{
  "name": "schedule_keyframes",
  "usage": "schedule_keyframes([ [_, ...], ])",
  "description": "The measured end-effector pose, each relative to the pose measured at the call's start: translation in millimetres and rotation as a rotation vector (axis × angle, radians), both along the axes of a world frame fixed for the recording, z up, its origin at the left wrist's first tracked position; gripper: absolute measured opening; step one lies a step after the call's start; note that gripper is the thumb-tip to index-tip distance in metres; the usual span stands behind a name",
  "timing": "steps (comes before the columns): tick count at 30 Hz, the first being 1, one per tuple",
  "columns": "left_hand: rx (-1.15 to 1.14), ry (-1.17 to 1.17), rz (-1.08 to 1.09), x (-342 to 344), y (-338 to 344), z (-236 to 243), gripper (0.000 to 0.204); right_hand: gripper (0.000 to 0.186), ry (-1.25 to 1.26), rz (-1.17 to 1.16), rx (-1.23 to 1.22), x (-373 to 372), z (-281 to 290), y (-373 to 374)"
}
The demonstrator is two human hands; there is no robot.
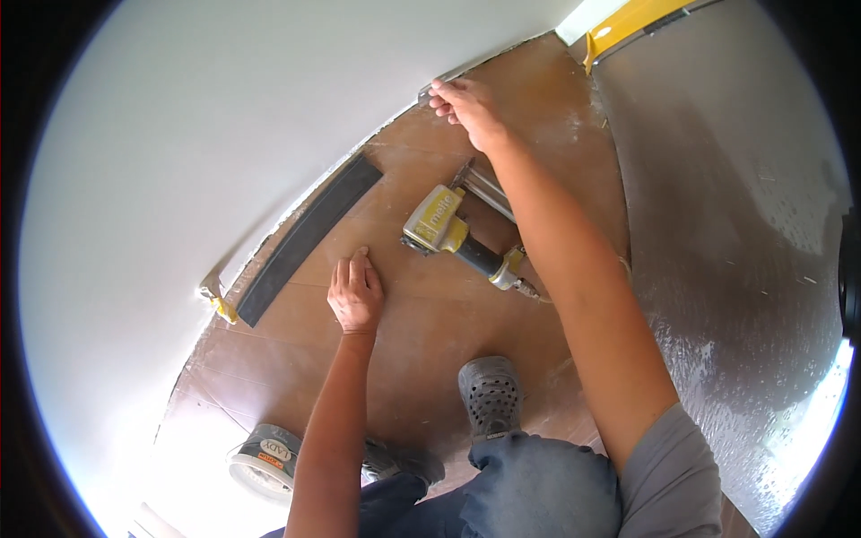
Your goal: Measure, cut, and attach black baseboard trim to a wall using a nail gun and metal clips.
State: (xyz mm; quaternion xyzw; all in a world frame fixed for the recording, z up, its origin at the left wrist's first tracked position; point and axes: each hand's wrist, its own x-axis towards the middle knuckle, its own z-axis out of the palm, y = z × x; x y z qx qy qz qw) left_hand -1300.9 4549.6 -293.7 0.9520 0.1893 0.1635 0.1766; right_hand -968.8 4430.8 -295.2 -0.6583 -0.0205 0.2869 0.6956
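Note:
My right hand reaches far forward to the foot of the white wall. Its fingers pinch a thin grey flat piece, whose kind I cannot make out, against the wall's lower edge. Knuckles up, my left hand rests on the brown floor with its fingers mostly curled and one pointing forward. Nothing shows in it, though the palm is hidden. A yellow and black nail gun lies on its side between my left hand and my right forearm. Beside the wall, left of it, lies a long dark grey strip.
A paint bucket stands at lower left, near my foot. Something yellow and crumpled sits at the wall by the strip's near end. Grey, wet-looking sheeting covers the right side. Yellow material lines the far corner.

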Motion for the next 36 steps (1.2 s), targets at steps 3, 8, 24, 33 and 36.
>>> schedule_keyframes([
  [3,-0.021,-0.029,-0.007,3.2,-1.7,-2.9,0.024,0.025,-0.034,0.023,-0.015,5.8,2.0,-5.1],
  [8,-0.047,-0.011,-0.015,3.8,-2.1,-0.9,0.028,0.025,0.006,0.026,-0.081,10.0,4.5,-4.2],
  [24,-0.065,-0.013,0.004,1.6,1.0,-1.7,0.030,0.033,0.033,0.027,-0.161,12.5,1.8,-2.5],
  [33,-0.066,0.018,0.001,3.0,2.0,1.1,0.030,0.036,0.225,-0.145,-0.055,-5.7,12.6,17.0],
  [36,-0.064,-0.007,0.000,1.8,1.7,1.6,0.031,0.036,0.254,-0.140,-0.067,-4.2,12.2,16.0],
])
